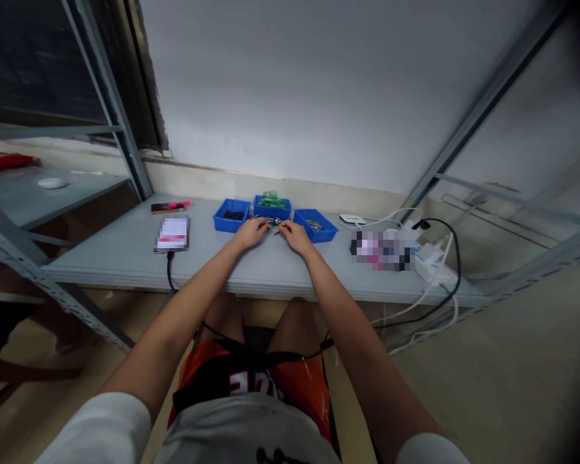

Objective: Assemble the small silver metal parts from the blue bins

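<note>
The left hand (pixel 254 229) and right hand (pixel 294 233) sit on each side of some small shiny bits (pixel 273 222) on the worktop (pixel 270 264). The fingers curl in, but I can't tell how far either grip closes or what it holds. The left blue bin (pixel 229 225), back blue bin (pixel 272 211) and right blue bin (pixel 323 236) stand close, probably for easy reaching.

A: Worktop (pixel 270 265), back left corner?
B: Flat brown-sided item (pixel 162 209); pink object (pixel 180 205) on it. Toward the front edge: lit screen (pixel 173 233), pixelated, black cable (pixel 169 267) attached.
A: Right edge?
B: White plugs (pixel 435 263); cables (pixel 459 258) drop past the front edge. Just left, pixelated object (pixel 379 250), unidentified.
A: Neighbouring shelf (pixel 82 194)?
B: White oval object (pixel 53 183); red item (pixel 9 161) toward the back edge.
</note>
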A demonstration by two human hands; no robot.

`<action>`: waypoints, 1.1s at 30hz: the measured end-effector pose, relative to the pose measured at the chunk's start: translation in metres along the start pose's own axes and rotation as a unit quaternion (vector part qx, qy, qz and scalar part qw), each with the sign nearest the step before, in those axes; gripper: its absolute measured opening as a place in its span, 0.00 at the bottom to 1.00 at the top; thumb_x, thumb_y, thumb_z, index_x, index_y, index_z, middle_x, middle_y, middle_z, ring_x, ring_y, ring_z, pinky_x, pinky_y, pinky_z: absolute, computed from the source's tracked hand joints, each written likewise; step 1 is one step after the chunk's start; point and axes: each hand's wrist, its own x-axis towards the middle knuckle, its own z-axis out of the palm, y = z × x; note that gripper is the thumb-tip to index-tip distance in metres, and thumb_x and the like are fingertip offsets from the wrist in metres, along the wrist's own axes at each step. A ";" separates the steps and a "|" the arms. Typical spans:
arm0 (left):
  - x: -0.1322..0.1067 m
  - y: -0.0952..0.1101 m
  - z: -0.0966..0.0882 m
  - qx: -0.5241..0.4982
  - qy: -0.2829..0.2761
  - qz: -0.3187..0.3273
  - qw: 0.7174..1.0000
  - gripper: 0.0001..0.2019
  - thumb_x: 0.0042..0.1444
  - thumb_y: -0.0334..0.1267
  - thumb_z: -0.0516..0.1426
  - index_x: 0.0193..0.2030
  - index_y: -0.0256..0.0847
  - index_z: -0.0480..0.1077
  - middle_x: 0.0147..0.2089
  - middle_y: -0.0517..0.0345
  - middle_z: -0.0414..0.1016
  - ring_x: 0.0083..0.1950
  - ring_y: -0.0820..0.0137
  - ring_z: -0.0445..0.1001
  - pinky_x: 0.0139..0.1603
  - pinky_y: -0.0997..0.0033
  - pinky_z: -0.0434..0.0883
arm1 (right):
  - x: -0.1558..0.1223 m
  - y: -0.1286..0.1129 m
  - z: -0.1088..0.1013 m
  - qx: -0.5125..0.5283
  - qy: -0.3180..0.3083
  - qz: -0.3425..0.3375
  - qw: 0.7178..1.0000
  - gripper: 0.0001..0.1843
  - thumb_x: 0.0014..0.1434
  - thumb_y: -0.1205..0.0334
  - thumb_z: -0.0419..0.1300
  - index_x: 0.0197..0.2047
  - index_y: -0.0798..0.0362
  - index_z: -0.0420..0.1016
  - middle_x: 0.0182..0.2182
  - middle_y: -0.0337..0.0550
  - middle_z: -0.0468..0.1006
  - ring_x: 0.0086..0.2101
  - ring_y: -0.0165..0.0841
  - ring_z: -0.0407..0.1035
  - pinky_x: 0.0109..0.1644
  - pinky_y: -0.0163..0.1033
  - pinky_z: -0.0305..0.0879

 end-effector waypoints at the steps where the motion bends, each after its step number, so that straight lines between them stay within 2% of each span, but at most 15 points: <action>1: 0.000 0.000 0.000 -0.001 0.004 -0.004 1.000 0.11 0.61 0.38 0.51 0.38 0.38 0.73 0.34 0.53 0.75 0.33 0.68 0.70 0.38 0.69 0.65 | 0.000 0.000 0.000 -0.002 -0.004 0.002 1.000 0.10 0.61 0.60 0.53 0.36 0.53 0.73 0.27 0.39 0.75 0.30 0.30 0.67 0.38 0.34 0.60; 5: 0.001 0.000 0.000 -0.002 0.005 -0.001 1.000 0.09 0.60 0.37 0.52 0.39 0.37 0.73 0.35 0.53 0.76 0.35 0.67 0.71 0.39 0.69 0.66 | 0.000 -0.001 0.000 -0.010 -0.015 0.005 1.000 0.10 0.62 0.61 0.52 0.35 0.53 0.73 0.29 0.40 0.76 0.31 0.30 0.68 0.40 0.34 0.61; 11: 0.000 -0.003 0.002 0.011 0.011 -0.012 1.000 0.11 0.60 0.39 0.51 0.37 0.37 0.72 0.33 0.52 0.75 0.34 0.67 0.70 0.39 0.69 0.67 | -0.001 -0.002 0.000 0.004 -0.001 -0.001 1.000 0.08 0.58 0.60 0.58 0.37 0.54 0.75 0.33 0.41 0.79 0.35 0.32 0.70 0.42 0.35 0.63; 18: -0.001 0.003 -0.002 -0.006 0.002 -0.012 1.000 0.10 0.60 0.39 0.52 0.39 0.37 0.73 0.34 0.53 0.75 0.35 0.67 0.71 0.40 0.68 0.67 | 0.000 -0.001 -0.001 -0.010 -0.012 -0.030 0.999 0.10 0.61 0.60 0.54 0.36 0.53 0.75 0.36 0.43 0.79 0.37 0.33 0.70 0.47 0.37 0.62; 26: -0.001 0.001 -0.002 -0.001 -0.008 0.000 1.000 0.11 0.60 0.38 0.51 0.39 0.37 0.74 0.33 0.52 0.75 0.33 0.67 0.70 0.38 0.68 0.66 | 0.001 0.000 0.000 0.012 0.010 0.009 1.000 0.08 0.57 0.61 0.58 0.38 0.54 0.75 0.34 0.42 0.79 0.35 0.32 0.70 0.44 0.36 0.64; 33: -0.001 0.003 -0.003 -0.005 -0.005 -0.016 1.000 0.11 0.60 0.39 0.53 0.42 0.37 0.74 0.35 0.52 0.76 0.35 0.67 0.71 0.40 0.68 0.66 | 0.001 -0.001 -0.001 -0.013 -0.001 -0.024 1.000 0.09 0.59 0.61 0.56 0.37 0.54 0.76 0.36 0.43 0.79 0.37 0.33 0.70 0.47 0.38 0.63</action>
